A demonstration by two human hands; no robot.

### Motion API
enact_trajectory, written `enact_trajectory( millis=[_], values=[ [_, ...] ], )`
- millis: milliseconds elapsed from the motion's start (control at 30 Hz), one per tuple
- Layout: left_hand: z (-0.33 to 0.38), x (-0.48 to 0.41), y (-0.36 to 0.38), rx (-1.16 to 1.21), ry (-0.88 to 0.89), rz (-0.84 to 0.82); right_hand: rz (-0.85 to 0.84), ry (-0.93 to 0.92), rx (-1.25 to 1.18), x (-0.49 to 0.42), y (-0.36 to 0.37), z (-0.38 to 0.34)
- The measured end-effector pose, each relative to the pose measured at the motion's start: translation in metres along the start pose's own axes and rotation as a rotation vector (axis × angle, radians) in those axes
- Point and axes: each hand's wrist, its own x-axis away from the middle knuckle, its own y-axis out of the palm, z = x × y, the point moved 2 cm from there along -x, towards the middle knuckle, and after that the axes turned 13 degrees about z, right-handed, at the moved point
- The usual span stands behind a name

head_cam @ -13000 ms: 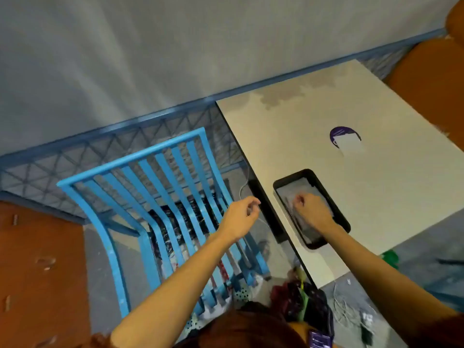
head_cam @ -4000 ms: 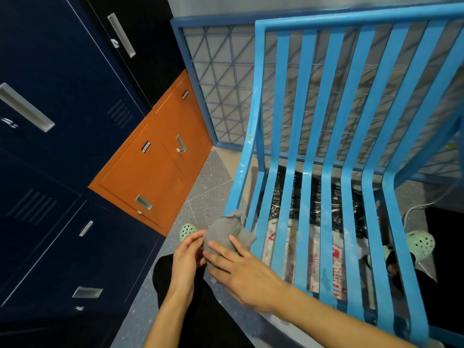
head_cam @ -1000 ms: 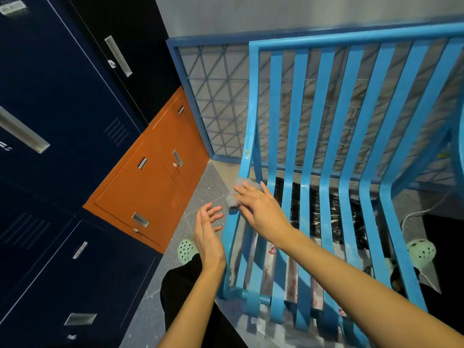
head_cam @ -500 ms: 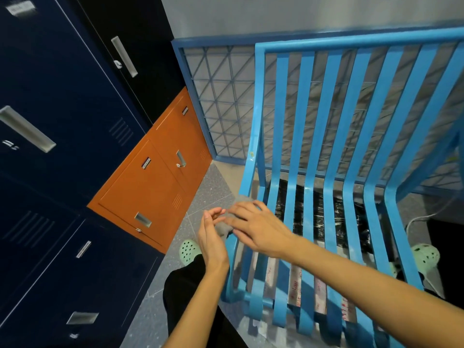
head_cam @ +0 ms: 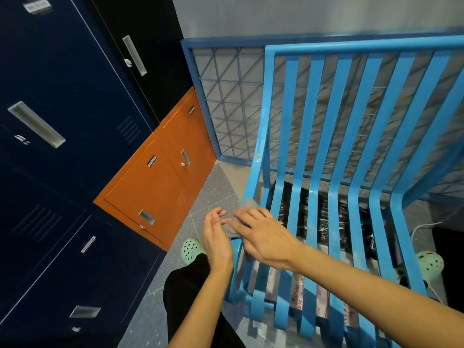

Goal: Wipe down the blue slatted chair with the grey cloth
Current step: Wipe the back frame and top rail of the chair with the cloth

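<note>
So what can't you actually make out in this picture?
All in the head view:
- Grey cloth: mostly hidden under the right hand; only an edge shows.
- Blue chair: its right side is cut off by the frame edge.
- Packages under the seat: partly covered by the slats; the print is too small to read.
- Locker label, top left: blurred.

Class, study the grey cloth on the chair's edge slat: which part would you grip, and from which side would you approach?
Probably the loose corner of the grey cloth that pokes out beyond the right hand, pinched from the outer side of the chair, where the open left hand is. The rest lies flat under the palm.
</note>
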Motion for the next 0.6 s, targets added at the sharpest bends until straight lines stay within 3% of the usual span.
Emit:
enact_trajectory(
  millis=[167,400,600],
  values=[
    [0.001,0.003,-0.001,-0.01,-0.015,-0.001,-0.046,-0.208,-0.008,-0.004,0.008,0.015],
    [0.003,0.005,0.001,-0.09,-0.033,-0.057,0.133,0.245,-0.123,-0.04,0.019,0.054],
    [-0.002,-0.001,0.001,-0.296,0.006,-0.123,0.198,0.237,-0.264,-0.006,0.023,0.014]
  ],
)
